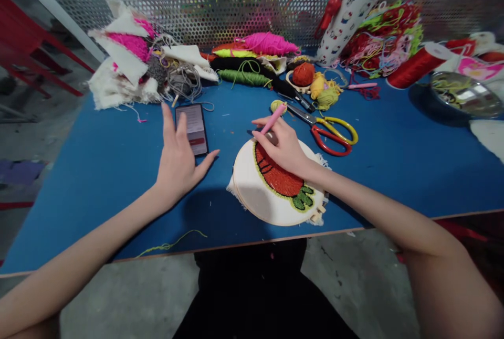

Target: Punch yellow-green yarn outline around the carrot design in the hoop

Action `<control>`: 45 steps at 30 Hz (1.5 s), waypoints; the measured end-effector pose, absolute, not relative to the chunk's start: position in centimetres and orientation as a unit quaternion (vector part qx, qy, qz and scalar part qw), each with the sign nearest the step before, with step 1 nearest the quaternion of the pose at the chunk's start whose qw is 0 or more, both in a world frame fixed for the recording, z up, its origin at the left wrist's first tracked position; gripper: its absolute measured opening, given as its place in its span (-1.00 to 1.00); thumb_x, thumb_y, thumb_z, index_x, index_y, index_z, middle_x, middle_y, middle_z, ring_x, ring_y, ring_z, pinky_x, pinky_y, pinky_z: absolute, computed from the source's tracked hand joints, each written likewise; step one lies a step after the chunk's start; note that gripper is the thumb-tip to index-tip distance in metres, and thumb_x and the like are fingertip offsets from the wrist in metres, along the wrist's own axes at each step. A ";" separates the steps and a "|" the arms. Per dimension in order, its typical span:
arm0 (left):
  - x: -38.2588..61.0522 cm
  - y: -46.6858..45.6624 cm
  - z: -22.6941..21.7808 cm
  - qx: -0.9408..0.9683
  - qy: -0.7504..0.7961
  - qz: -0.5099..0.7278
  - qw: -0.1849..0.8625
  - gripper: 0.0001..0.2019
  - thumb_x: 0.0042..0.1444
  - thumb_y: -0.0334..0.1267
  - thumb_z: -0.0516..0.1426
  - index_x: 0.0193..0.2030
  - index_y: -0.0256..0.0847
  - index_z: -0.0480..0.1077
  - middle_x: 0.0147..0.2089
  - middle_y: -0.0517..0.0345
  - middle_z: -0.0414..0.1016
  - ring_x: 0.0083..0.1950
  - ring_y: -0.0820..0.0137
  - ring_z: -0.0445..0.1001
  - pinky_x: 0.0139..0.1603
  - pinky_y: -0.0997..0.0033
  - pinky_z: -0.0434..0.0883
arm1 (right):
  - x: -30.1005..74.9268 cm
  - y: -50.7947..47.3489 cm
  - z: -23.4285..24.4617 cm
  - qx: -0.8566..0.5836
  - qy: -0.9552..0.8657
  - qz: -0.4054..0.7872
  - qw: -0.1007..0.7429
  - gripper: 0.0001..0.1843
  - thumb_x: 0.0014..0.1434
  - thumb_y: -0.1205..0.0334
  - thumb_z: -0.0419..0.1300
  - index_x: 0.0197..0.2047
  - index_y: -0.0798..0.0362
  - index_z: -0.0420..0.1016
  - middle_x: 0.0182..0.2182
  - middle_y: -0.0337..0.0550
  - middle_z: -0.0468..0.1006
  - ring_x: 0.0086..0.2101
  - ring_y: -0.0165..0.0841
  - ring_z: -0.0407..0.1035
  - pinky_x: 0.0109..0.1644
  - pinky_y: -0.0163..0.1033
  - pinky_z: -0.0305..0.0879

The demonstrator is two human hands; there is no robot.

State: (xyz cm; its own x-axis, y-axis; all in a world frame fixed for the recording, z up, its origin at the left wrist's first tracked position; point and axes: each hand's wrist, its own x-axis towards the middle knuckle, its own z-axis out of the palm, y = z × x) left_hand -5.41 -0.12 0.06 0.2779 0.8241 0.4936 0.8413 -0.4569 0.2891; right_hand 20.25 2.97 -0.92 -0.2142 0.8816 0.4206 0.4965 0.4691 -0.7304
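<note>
My left hand (175,163) has its fingers spread and holds nothing. It is over the left side of a phone (197,131) with a lit screen; I cannot tell whether a fingertip touches it. My right hand (289,147) is closed around a pink pen-shaped punch needle (274,117), its tip hidden. That hand rests on a round embroidery hoop (252,192) with white cloth. On the cloth is an orange carrot design (281,176) with green leaves, partly covered by the hand. A dark object under the fingers cannot be made out.
Scissors (334,134) with red and yellow handles lie right of the hoop. Behind are yarn bundles (268,44), cloth scraps (122,61) and a tumbler (348,19). A red thread spool (417,66) and metal bowl (478,95) stand right. A loose green thread (167,246) lies near the front edge.
</note>
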 end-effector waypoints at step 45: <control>0.4 -0.4 -1.2 -0.688 -0.468 -0.400 -0.384 -0.65 0.17 -0.26 0.12 0.08 -0.29 0.43 -0.18 0.07 0.57 -0.24 0.42 0.49 -0.14 0.44 0.44 | 19.1 2.7 -1.2 -0.367 -0.752 0.105 0.537 -0.92 0.28 0.28 0.11 -0.29 -0.03 0.33 -0.36 -0.17 0.50 -0.32 -0.33 0.42 -0.15 -0.10 0.40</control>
State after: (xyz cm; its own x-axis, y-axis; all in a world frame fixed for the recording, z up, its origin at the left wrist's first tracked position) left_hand 0.39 -0.37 -1.15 0.2421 0.9512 0.1914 0.3365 -0.2674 0.9029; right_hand 19.07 2.70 -1.15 -0.1535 0.6647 0.7312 0.4382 0.7090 -0.5526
